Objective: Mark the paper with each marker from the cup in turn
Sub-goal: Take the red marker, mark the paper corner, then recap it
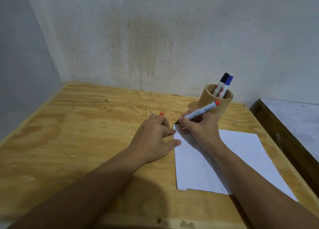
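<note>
A white sheet of paper [241, 152] lies on the wooden table [77, 133], right of centre. My right hand [198, 127] grips an uncapped red marker [200, 112], its tip touching the paper's far left corner and its red end pointing toward the cup. My left hand [155, 139] rests at the paper's left edge, thumb on the sheet, with the red cap [161, 114] sticking out between its fingers. A round wooden cup [216, 101] stands behind my right hand. In it lean a black-capped marker [221, 83] and a blue-capped marker [227, 85].
A stained plaster wall [155, 38] rises directly behind the table. At the right, past the table's edge, sits a dark wooden ledge [284, 133] with a pale surface beyond it. The table's left edge meets a grey wall.
</note>
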The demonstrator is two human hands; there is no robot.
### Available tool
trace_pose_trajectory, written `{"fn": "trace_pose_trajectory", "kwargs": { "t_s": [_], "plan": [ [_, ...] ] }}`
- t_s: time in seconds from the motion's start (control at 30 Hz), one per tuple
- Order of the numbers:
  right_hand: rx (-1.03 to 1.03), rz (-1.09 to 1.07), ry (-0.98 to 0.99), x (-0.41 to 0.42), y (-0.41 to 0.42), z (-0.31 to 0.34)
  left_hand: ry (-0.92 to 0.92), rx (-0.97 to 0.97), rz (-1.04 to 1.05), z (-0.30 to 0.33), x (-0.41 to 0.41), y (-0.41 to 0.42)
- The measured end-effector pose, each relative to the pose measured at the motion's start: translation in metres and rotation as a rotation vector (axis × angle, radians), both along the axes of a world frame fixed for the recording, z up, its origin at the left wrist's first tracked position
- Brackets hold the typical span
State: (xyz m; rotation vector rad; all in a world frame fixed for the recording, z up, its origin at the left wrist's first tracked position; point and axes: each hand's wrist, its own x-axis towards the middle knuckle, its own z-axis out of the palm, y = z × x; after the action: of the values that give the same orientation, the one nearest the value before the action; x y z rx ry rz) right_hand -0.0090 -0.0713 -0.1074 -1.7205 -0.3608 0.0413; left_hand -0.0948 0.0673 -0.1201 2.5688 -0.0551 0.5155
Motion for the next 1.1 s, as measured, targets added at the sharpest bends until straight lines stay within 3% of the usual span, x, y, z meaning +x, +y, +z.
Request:
{"fn": "trace_pose_trajectory", "kwargs": {
  "t_s": [1.1],
  "plan": [
    [-0.023,0.063,-0.075,0.0004,-0.003,-0.0044,-0.002,0.001,0.026,0.001,-0.0018,-0.0025]
  ]
}}
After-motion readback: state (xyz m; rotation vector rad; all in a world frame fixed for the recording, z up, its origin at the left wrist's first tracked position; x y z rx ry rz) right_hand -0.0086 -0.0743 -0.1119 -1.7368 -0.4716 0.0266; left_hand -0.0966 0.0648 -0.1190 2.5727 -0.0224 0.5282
